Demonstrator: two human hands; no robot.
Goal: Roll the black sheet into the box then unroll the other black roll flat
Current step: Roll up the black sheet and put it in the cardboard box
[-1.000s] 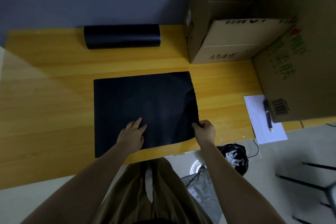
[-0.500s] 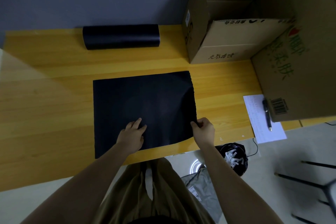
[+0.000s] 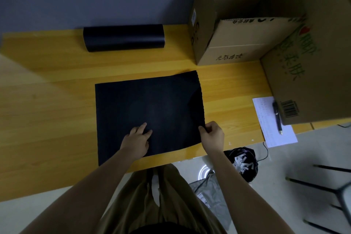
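A black sheet lies spread on the yellow wooden table, its right edge lifted and curling inward. My right hand pinches that right edge near the front corner. My left hand rests flat on the sheet's lower middle, fingers apart, holding nothing. The other black roll lies rolled up at the table's back edge against the wall. An open cardboard box stands at the back right.
A large cardboard flap or second box rises at the right. Beside it lie a white paper and a black pen. Below the table edge are a black bag of shredded paper and chair legs.
My right hand has lifted the sheet's right edge and drawn it slightly leftward, so the edge curls more. My left hand stays in place on the sheet.
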